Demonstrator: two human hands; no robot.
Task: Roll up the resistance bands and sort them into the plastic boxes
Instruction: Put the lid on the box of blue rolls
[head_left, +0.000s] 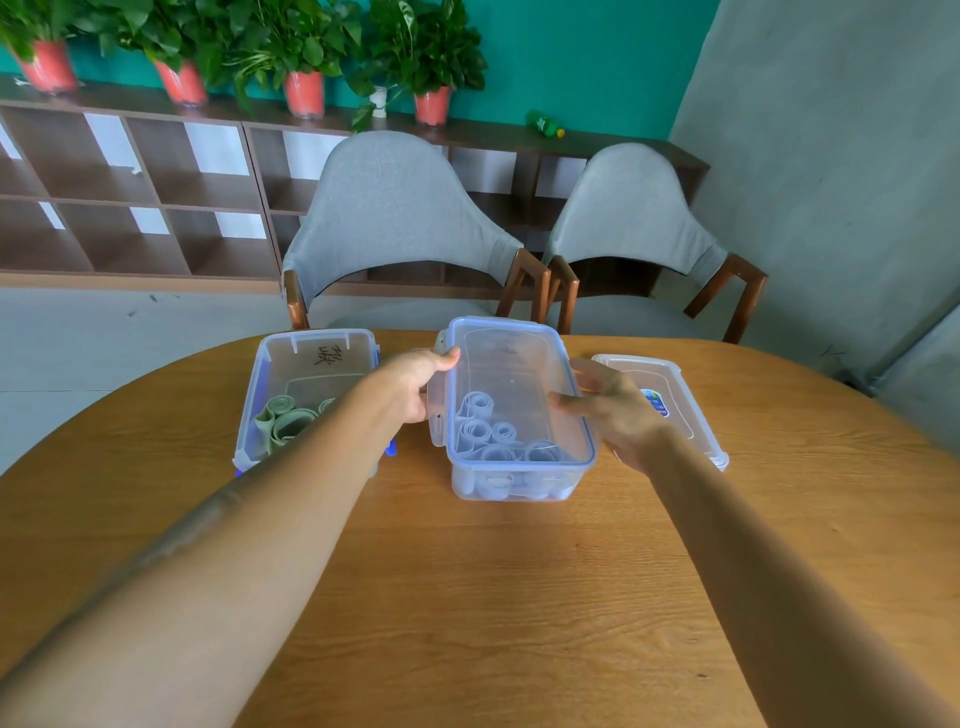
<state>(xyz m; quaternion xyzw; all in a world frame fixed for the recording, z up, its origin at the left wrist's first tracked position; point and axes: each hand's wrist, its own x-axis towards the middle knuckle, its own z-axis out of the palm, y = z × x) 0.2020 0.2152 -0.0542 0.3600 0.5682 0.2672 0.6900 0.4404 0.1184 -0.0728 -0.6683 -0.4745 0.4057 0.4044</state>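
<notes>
In the head view, a wooden bench (467, 597) carries two clear plastic boxes and a loose lid. The middle box (514, 467) has a clear lid with a blue rim (511, 384) lying over its top, tilted a little, and through the plastic several rolled pale blue-grey resistance bands (491, 431) show inside. The left hand (418, 382) holds the left edge of this lid, its grip clamped on the rim with the thumb lying over the top near the far corner. The right hand (610, 405) is at the lid's right edge, fingers spread and curled against the rim; its grip also bears on the lid, though how firmly cannot be told. Both bare forearms stretch in from the near edge of the bench. To the left stands an open box (291, 374) with black handwriting on its far wall, holding rolled green bands (285, 418); the left forearm crosses in front of its near right corner. To the right, partly behind the right hand, a second clear lid (680, 395) with a blue sticker lies flat on the bench. Beyond the bench stand two grey chairs (400, 218), a brown shelf unit (130, 197) and potted plants (306, 57).
</notes>
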